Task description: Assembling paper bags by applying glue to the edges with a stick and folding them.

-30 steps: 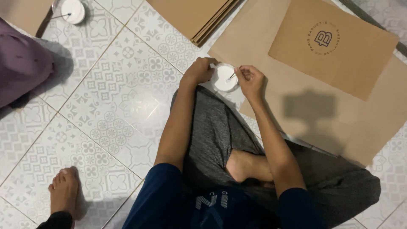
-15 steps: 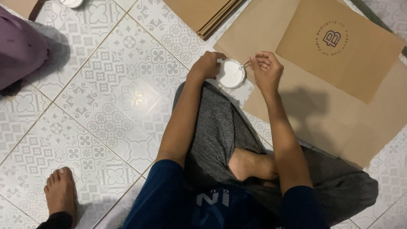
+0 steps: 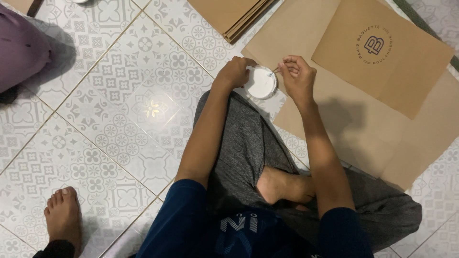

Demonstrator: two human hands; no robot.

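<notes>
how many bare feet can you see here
2. One bare foot rests on the tiled floor at lower left, beside the seated person. The other foot is tucked between that person's crossed legs. More may be hidden under the legs.

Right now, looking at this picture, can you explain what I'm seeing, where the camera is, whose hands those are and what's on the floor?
There is no machine here. The single view comes from a camera worn on a person's head, looking down at their own lap and arms as they sit cross-legged on a patterned tile floor. Their left hand steadies a small round white container at its edge. Their right hand pinches a thin stick whose tip reaches the container's rim. Under and beyond the hands lies a large brown paper sheet, with a smaller brown paper piece bearing a round printed mark on top of it. A stack of brown paper sits farther up. A bare foot at the lower left and purple cloth at the upper left seem to belong to someone else nearby.
</notes>
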